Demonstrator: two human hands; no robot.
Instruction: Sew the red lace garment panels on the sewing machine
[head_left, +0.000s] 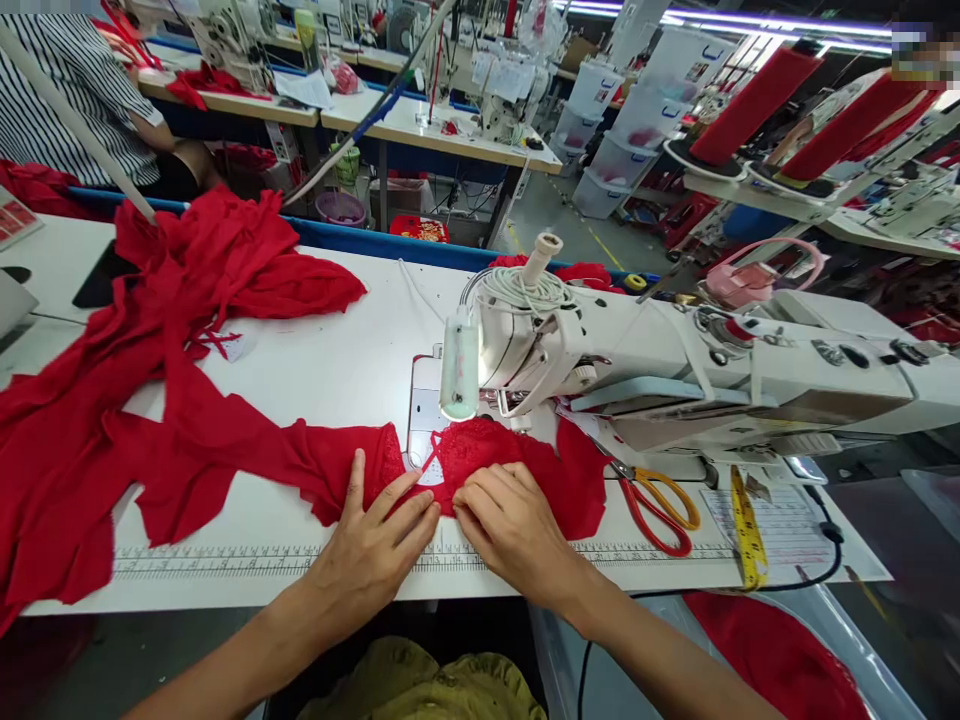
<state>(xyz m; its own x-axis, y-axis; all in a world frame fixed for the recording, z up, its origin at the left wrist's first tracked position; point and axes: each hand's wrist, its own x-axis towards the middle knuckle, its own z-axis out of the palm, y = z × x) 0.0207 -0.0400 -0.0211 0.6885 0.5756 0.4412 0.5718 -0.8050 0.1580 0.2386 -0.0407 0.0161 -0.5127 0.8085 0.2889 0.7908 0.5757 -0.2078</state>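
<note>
A red lace-trimmed garment piece (480, 450) lies across the white table in front of the sewing machine (637, 340), its lace part close to the needle area. My left hand (371, 550) rests on its lower edge with fingers spread and stretched out. To the right, my right hand (514, 525) has its fingers curled and pressed together on the same edge; the fingertips pinch the cloth. A thin red tie and a white patch with small marks show between the hands. The needle itself is hidden behind the machine's lamp (459, 370).
Red fabric (165, 330) is heaped over the table's left side. Scissors (660, 510) with red and orange handles lie right of the cloth, beside a yellow tape measure (748, 530). A printed ruler (247, 562) runs along the front edge. A person in a striped shirt (75, 80) sits beyond.
</note>
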